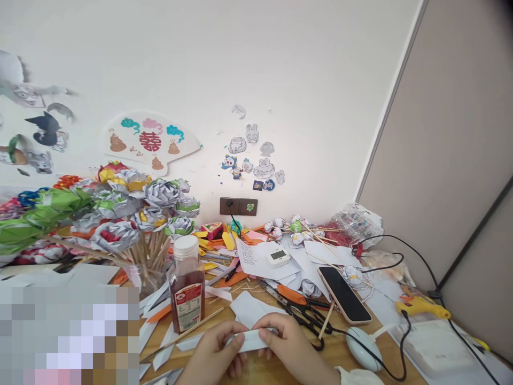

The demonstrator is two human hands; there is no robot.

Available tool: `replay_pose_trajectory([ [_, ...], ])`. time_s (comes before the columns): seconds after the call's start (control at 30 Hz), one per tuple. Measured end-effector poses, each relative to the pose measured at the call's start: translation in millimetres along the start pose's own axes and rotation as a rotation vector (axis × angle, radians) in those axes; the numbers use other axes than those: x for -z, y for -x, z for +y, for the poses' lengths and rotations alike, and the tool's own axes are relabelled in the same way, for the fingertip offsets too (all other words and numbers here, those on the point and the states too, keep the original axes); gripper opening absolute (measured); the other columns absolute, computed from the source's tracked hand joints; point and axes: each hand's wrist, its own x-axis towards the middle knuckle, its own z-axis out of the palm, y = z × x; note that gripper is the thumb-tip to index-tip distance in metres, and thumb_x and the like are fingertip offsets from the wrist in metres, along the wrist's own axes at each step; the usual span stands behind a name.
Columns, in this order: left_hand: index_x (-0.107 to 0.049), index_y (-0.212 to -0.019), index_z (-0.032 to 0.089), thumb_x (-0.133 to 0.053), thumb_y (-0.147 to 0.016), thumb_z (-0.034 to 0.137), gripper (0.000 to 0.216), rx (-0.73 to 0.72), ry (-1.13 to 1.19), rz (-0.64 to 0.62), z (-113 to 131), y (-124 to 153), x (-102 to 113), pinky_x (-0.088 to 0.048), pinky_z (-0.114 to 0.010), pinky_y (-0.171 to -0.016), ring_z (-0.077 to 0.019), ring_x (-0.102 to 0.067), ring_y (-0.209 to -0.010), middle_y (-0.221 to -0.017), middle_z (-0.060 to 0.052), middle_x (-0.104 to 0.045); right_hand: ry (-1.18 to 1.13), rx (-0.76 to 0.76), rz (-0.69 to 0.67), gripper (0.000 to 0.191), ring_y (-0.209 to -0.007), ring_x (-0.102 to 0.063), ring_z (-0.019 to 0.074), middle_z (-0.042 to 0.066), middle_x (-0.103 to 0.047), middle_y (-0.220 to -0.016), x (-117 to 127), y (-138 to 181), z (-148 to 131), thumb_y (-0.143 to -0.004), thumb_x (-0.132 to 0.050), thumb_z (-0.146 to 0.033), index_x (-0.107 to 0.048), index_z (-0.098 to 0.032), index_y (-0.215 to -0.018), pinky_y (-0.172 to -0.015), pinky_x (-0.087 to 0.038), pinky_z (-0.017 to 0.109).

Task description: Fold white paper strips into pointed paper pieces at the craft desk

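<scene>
A folded strip of white paper is stretched between my two hands, just above the wooden table. My left hand pinches its left end between thumb and fingers. At the other end, my right hand grips it the same way, thumb on top. Beyond my hands lie loose white paper sheets. To the left of them stands a bottle of dark red liquid with a white cap. Black-handled scissors lie beside my right hand.
Paper flowers on sticks crowd the left in a clear container. On the right are a phone, a white mouse and a yellow glue gun with its cable. A small white timer rests on papers near the wall.
</scene>
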Motion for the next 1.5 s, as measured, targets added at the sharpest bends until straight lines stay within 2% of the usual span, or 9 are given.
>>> replay_pose_trajectory([
  [0.23, -0.058, -0.067, 0.013, -0.061, -0.055, 0.057, 0.045, 0.002, -0.013, -0.056, -7, -3, 1, -0.036, -0.020, -0.038, -0.0087, -0.047, -0.034, -0.046, 0.003, -0.055, 0.132, 0.032, 0.021, 0.021, -0.052, -0.056, 0.0131, 0.002, -0.060, -0.065, -1, 2, -8, -0.078, -0.053, -0.032, -0.065, -0.015, -0.081, -0.050, -0.043, 0.021],
  [0.5, -0.057, -0.067, 0.013, -0.058, -0.062, 0.054, 0.041, -0.061, -0.135, -0.040, -7, -1, 1, -0.037, -0.021, -0.042, -0.0088, -0.046, -0.037, -0.048, 0.004, -0.053, 0.286, 0.046, 0.036, 0.016, -0.062, -0.057, 0.0142, 0.002, -0.063, -0.074, -1, 5, -8, -0.077, -0.050, -0.020, -0.065, -0.017, -0.082, -0.055, -0.041, 0.021],
  [0.7, -0.055, -0.063, 0.013, -0.054, -0.064, 0.056, 0.043, -0.080, -0.149, -0.084, -6, 0, 1, -0.037, -0.021, -0.041, -0.0089, -0.046, -0.037, -0.047, 0.004, -0.052, 0.334, 0.076, 0.050, 0.013, -0.061, -0.056, 0.0140, 0.000, -0.062, -0.063, -2, 4, -10, -0.075, -0.053, -0.017, -0.066, -0.016, -0.072, -0.058, -0.040, 0.021],
  [0.8, -0.056, -0.064, 0.013, -0.053, -0.063, 0.059, 0.046, -0.073, -0.165, -0.083, -5, -1, 2, -0.036, -0.020, -0.040, -0.0094, -0.046, -0.036, -0.043, 0.005, -0.050, 0.348, 0.104, 0.058, 0.014, -0.064, -0.057, 0.0146, 0.001, -0.063, -0.064, 0, 3, -12, -0.076, -0.054, -0.018, -0.067, -0.016, -0.071, -0.060, -0.040, 0.021],
  [0.97, -0.056, -0.066, 0.013, -0.056, -0.058, 0.060, 0.048, -0.022, -0.132, -0.082, -4, -3, 2, -0.036, -0.020, -0.039, -0.0099, -0.048, -0.035, -0.040, 0.005, -0.051, 0.339, 0.125, 0.059, 0.014, -0.064, -0.056, 0.0147, 0.001, -0.064, -0.067, 1, 3, -13, -0.076, -0.055, -0.021, -0.067, -0.016, -0.072, -0.061, -0.041, 0.021],
  [1.13, -0.055, -0.071, 0.013, -0.060, -0.053, 0.061, 0.051, 0.001, -0.069, -0.089, -6, -7, 4, -0.037, -0.019, -0.038, -0.0093, -0.050, -0.034, -0.039, 0.005, -0.054, 0.275, 0.082, 0.076, 0.013, -0.050, -0.052, 0.0108, -0.001, -0.058, -0.058, 1, 1, -8, -0.076, -0.054, -0.019, -0.065, -0.014, -0.072, -0.050, -0.039, 0.018],
  [1.37, -0.052, -0.065, 0.015, -0.060, -0.052, 0.062, 0.049, -0.028, -0.012, -0.063, -8, -6, 5, -0.037, -0.018, -0.037, -0.0078, -0.051, -0.033, -0.044, 0.005, -0.058, 0.198, 0.066, 0.050, 0.013, -0.047, -0.052, 0.0110, 0.000, -0.057, -0.056, 1, -1, -2, -0.077, -0.053, -0.021, -0.063, -0.014, -0.073, -0.047, -0.040, 0.019],
  [1.5, -0.051, -0.066, 0.015, -0.061, -0.052, 0.060, 0.049, 0.003, -0.002, -0.080, -7, -4, 2, -0.037, -0.018, -0.036, -0.0075, -0.051, -0.032, -0.044, 0.004, -0.059, 0.154, 0.048, 0.051, 0.013, -0.046, -0.053, 0.0111, 0.000, -0.056, -0.056, 0, -1, -1, -0.076, -0.054, -0.022, -0.063, -0.013, -0.074, -0.046, -0.041, 0.019],
])
